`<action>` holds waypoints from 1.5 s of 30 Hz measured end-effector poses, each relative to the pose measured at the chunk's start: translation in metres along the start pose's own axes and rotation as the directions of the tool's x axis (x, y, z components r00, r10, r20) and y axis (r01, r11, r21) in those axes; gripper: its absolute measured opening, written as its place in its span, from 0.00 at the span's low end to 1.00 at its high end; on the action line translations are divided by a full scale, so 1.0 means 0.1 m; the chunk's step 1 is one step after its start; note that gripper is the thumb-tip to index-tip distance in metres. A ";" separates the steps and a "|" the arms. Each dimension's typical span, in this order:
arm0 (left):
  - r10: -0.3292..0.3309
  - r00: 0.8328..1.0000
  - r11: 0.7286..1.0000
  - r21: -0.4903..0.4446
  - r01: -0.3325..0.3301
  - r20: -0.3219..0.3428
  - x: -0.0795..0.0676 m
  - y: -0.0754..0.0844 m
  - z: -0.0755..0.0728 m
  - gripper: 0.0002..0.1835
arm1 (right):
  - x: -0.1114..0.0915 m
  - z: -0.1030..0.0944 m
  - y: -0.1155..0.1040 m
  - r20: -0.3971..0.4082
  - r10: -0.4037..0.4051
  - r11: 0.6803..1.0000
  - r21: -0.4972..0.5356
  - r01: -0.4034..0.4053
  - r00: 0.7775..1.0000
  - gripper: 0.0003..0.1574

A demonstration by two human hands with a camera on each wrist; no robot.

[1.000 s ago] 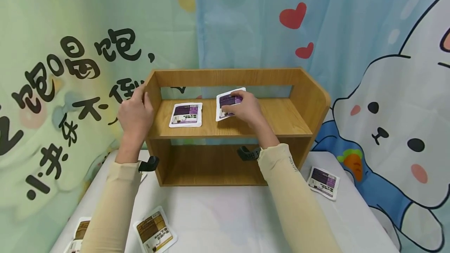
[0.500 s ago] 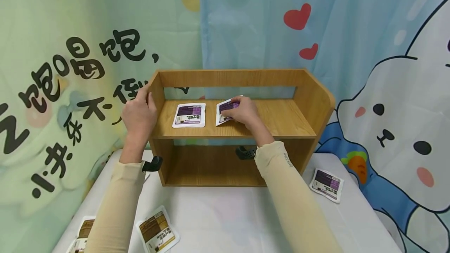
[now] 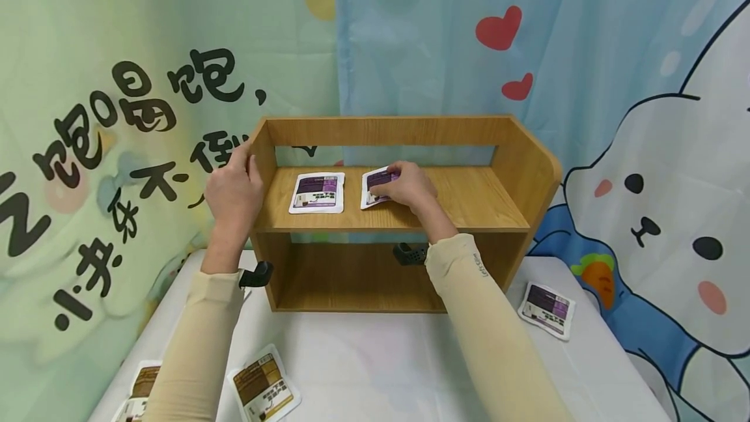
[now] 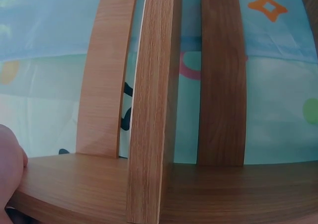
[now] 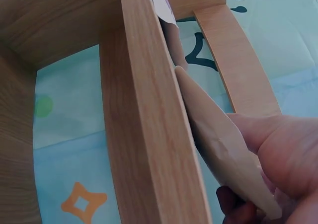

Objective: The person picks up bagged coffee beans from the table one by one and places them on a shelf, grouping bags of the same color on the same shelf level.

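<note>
A two-tier wooden desk shelf (image 3: 463, 191) stands on the table. My left hand (image 3: 234, 191) grips the upper edge of its left side panel; only part of that hand (image 4: 10, 159) shows in the left wrist view. Over the upper board, my right hand (image 3: 412, 185) pinches a purple-and-white packet (image 3: 374, 186) by its right side. The right wrist view shows this packet (image 5: 218, 134) tilted, its near edge at the board and its other side raised between thumb and fingers. A matching packet (image 3: 318, 193) lies flat to its left.
Another purple packet (image 3: 547, 310) lies on the white table right of the shelf. Two brown-and-white packets, one nearer the middle (image 3: 265, 385) and one partly behind the left sleeve (image 3: 140, 391), lie at the front left. Printed curtains (image 3: 410, 31) hang behind.
My right hand has lowered the packet toward the upper board, and its near edge now meets the board. The left hand keeps its grip. The head view has shifted slightly.
</note>
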State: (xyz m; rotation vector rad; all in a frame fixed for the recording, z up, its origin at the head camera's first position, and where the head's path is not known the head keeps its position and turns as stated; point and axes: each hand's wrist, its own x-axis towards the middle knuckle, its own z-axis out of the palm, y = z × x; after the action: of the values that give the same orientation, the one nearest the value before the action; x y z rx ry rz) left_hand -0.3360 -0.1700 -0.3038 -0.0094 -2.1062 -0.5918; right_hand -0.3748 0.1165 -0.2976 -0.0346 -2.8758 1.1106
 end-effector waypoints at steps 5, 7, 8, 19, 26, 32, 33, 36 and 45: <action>-0.013 1.000 1.000 0.001 0.013 -0.006 0.00 -0.01 -0.02 0.17 | -0.01 0.00 0.00 -0.019 -0.003 0.999 -0.052 0.002 1.000 0.43; -0.014 1.000 1.000 0.003 0.014 -0.010 0.00 0.00 -0.03 0.17 | -0.01 0.01 0.00 -0.017 -0.017 0.999 -0.045 0.016 1.000 0.44; -0.014 1.000 1.000 0.005 0.014 -0.012 -0.01 0.00 -0.03 0.17 | -0.01 0.01 0.01 -0.016 -0.023 0.999 -0.040 0.023 1.000 0.44; -0.006 1.000 1.000 0.001 0.006 -0.019 -0.05 0.03 0.01 0.16 | -0.06 0.00 0.10 -0.032 -0.033 0.988 -0.154 0.028 0.999 0.44; -0.014 1.000 1.000 -0.006 0.014 -0.006 -0.08 0.03 0.03 0.16 | -0.10 0.02 0.13 -0.054 -0.023 0.980 -0.201 0.011 0.998 0.43; -0.020 1.000 1.000 -0.004 0.020 -0.002 -0.08 0.02 0.03 0.17 | -0.13 0.04 0.13 -0.083 -0.035 0.978 -0.208 0.017 0.996 0.44; -0.022 1.000 1.000 -0.002 0.022 -0.001 -0.08 0.02 0.03 0.17 | -0.14 0.05 0.13 -0.088 -0.038 0.978 -0.205 0.020 0.995 0.44; -0.026 1.000 1.000 -0.001 0.026 -0.004 -0.09 0.02 0.03 0.17 | -0.18 0.06 0.14 -0.100 -0.045 0.982 -0.188 0.025 0.994 0.42; -0.013 1.000 1.000 0.001 0.013 -0.021 -0.03 0.00 0.01 0.17 | -0.50 -0.21 0.18 -0.235 -0.217 0.976 -0.043 0.213 0.948 0.30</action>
State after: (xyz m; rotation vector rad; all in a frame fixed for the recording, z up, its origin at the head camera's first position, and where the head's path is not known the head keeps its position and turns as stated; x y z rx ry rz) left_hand -0.3353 -0.1684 -0.3065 0.0103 -2.0880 -0.5964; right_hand -0.3238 0.1421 -0.2965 0.1330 -2.6024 0.9693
